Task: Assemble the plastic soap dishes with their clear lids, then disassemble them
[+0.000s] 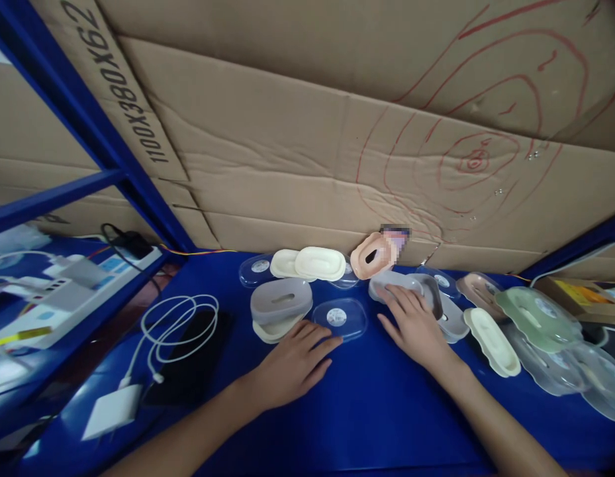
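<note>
Fingers of the left hand are loosely spread, palm down, with nothing visible in its grasp — the tips come up to a cream dish beneath a grey container and to the clear lid beside it, though contact cannot be told. The right hand lies with fingers stretched over a pale grey box; whether it actually has hold of that box cannot be told. Both hands are above a blue tabletop. Behind the grey container, two cream trays overlap, and a peach slotted piece leans near the cardboard. Past the right hand lie another cream tray and a green tray. Off to the left, a white cable loops partly over something dark and flat — its white adapter nearby.
</note>
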The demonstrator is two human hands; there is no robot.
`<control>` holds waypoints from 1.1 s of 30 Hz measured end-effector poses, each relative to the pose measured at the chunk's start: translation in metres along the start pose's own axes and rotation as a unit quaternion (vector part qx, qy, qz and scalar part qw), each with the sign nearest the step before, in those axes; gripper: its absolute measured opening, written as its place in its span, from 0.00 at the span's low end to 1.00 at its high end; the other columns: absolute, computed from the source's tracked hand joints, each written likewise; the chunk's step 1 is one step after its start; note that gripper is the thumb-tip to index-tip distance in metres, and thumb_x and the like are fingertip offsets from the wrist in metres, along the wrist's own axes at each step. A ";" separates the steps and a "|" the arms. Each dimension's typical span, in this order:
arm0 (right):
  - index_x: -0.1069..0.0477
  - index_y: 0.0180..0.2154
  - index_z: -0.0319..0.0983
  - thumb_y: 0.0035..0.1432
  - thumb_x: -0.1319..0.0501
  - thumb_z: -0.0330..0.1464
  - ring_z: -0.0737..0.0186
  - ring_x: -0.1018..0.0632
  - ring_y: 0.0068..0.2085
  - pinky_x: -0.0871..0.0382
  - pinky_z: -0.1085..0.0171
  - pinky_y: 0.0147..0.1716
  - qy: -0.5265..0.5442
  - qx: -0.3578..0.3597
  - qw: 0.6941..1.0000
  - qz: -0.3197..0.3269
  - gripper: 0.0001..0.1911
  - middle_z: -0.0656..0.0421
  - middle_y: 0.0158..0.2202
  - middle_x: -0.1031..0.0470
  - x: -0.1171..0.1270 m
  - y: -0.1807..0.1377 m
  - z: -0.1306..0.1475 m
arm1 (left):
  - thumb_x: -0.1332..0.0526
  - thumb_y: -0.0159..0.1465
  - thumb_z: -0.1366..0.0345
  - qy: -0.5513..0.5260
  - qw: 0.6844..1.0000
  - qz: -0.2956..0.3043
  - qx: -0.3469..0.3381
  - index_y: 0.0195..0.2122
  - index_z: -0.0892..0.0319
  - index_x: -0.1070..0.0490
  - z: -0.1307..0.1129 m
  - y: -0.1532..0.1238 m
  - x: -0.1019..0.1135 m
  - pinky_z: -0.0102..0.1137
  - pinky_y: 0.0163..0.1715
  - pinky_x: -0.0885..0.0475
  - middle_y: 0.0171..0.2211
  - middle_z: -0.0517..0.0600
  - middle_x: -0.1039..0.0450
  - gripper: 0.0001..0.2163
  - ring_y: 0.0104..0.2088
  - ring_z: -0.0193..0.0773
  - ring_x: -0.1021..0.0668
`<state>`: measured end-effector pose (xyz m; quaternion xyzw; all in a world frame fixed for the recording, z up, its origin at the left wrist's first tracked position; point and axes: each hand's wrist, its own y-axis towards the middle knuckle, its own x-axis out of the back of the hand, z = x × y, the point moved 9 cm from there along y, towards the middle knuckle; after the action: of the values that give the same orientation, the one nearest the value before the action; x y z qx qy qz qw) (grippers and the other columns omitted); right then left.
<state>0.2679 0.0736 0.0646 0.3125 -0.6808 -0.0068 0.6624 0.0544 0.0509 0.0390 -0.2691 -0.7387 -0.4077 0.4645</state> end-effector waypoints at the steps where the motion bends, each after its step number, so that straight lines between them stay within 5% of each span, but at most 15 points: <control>1: 0.32 0.67 0.38 0.75 0.43 0.36 0.39 0.25 0.63 0.35 0.40 0.64 -0.010 -0.011 1.000 -0.004 0.23 0.44 0.64 0.26 -0.007 0.006 0.000 | 0.43 0.75 0.67 0.000 1.000 -0.003 -0.002 0.64 0.56 0.30 -0.002 0.000 0.002 0.48 0.59 0.24 0.54 0.55 0.23 0.17 0.53 0.47 0.21; 7: 0.30 0.65 0.42 0.75 0.43 0.30 0.47 0.19 0.55 0.31 0.45 0.58 0.025 -0.015 0.999 -0.032 0.20 0.51 0.56 0.19 -0.025 -0.002 -0.004 | 0.39 0.73 0.67 0.034 0.999 0.001 -0.005 0.65 0.55 0.31 -0.002 -0.003 -0.001 0.52 0.63 0.28 0.64 0.59 0.31 0.20 0.63 0.54 0.26; 15: 0.30 0.64 0.45 0.75 0.42 0.29 0.53 0.18 0.54 0.28 0.51 0.55 0.103 0.036 0.994 -0.026 0.20 0.55 0.55 0.17 -0.013 -0.006 0.005 | 0.40 0.74 0.66 0.071 0.996 -0.054 -0.019 0.57 0.56 0.27 -0.007 -0.002 0.015 0.49 0.62 0.29 0.55 0.55 0.23 0.13 0.56 0.50 0.22; 22: 0.28 0.64 0.45 0.75 0.41 0.35 0.47 0.22 0.63 0.40 0.40 0.67 0.051 0.029 0.997 0.045 0.19 0.52 0.63 0.22 -0.013 -0.012 -0.017 | 0.40 0.72 0.69 0.165 0.965 -0.155 0.133 0.59 0.58 0.28 0.043 -0.007 0.062 0.56 0.63 0.32 0.58 0.60 0.23 0.15 0.58 0.56 0.22; 28: 0.25 0.61 0.47 0.75 0.40 0.38 0.50 0.20 0.61 0.36 0.44 0.64 0.082 0.026 0.996 0.029 0.17 0.54 0.59 0.19 -0.002 -0.015 -0.029 | 0.42 0.74 0.67 0.138 0.968 -0.142 0.151 0.59 0.57 0.27 0.061 -0.007 0.056 0.50 0.61 0.29 0.56 0.58 0.21 0.14 0.57 0.52 0.20; 33: 0.25 0.62 0.49 0.74 0.39 0.38 0.51 0.19 0.59 0.36 0.45 0.63 0.126 0.043 0.991 0.005 0.18 0.55 0.58 0.18 0.010 -0.013 -0.012 | 0.45 0.74 0.68 0.150 0.966 -0.116 0.175 0.59 0.59 0.26 0.084 0.022 0.058 0.47 0.56 0.27 0.57 0.59 0.21 0.16 0.56 0.52 0.20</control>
<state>0.2847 0.0638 0.0693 0.3351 -0.5934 0.0653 0.7289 0.0076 0.1347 0.0796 -0.0320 -0.7468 -0.3587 0.5591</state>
